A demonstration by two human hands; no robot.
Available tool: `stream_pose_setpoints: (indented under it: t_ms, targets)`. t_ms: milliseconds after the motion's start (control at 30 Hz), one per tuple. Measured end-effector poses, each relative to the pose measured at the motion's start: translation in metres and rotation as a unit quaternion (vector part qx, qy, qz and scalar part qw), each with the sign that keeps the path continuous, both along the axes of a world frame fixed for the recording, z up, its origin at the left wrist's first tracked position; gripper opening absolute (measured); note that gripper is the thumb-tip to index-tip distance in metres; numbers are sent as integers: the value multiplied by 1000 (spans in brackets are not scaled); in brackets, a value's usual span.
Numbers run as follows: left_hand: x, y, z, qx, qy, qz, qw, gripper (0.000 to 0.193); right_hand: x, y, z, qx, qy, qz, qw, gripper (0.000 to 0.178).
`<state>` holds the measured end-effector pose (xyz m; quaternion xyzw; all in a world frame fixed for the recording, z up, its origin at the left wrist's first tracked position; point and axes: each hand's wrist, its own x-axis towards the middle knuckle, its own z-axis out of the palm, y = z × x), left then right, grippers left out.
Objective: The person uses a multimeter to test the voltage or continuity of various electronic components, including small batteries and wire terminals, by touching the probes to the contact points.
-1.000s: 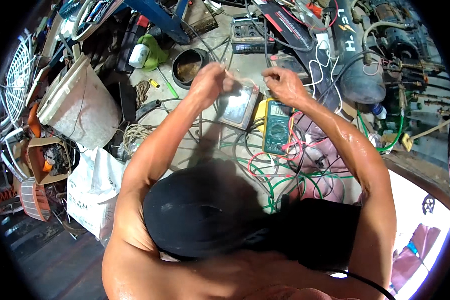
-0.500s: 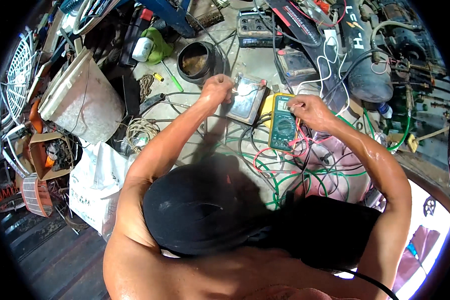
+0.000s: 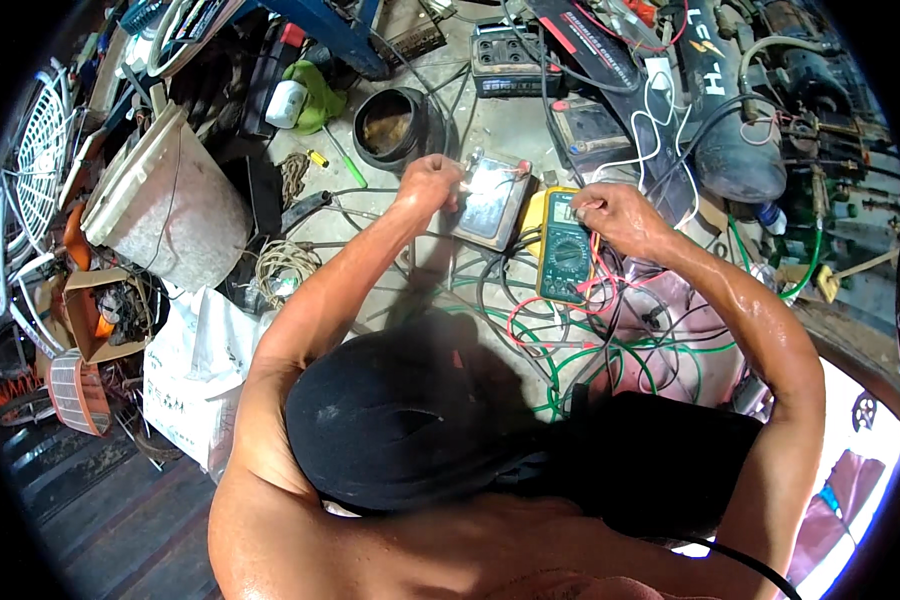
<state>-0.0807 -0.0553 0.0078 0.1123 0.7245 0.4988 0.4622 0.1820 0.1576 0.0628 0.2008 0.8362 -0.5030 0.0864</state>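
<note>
A flat metal-cased battery-like block (image 3: 490,202) with a shiny top and a reddish terminal at its far right corner lies on the floor. My left hand (image 3: 431,186) is closed at its left edge, fingers bunched together; whatever they pinch is too small to make out. Right of the block sits a digital multimeter (image 3: 566,255) with a yellow rim, a dark face and a round dial. Over the top of its display, my right hand (image 3: 613,213) is closed with fingertips pinched, and their contents are hidden. Red test leads (image 3: 515,328) loop below the meter.
Beyond my left hand stands a dark round pot (image 3: 395,120). A dirty white bucket (image 3: 175,200) and a white sack (image 3: 200,370) are at left. Green and black cables (image 3: 620,350) tangle in front of me. A dark cylinder (image 3: 735,150) lies at right, a black battery (image 3: 515,55) behind.
My left hand has shifted slightly down and left beside the block. My right hand stays over the multimeter with almost no movement.
</note>
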Motion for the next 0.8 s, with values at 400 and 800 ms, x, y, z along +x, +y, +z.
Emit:
stream_pose_setpoints:
  t_ms: [400,800]
  targets:
    - [-1,2,2,-1,-3,-5,1000,13,0,-1,2,-3,-1,3,1000,31]
    - [2,5,6,-42,13,14,999,13,2,-2,5,20,-2,13,1000,32]
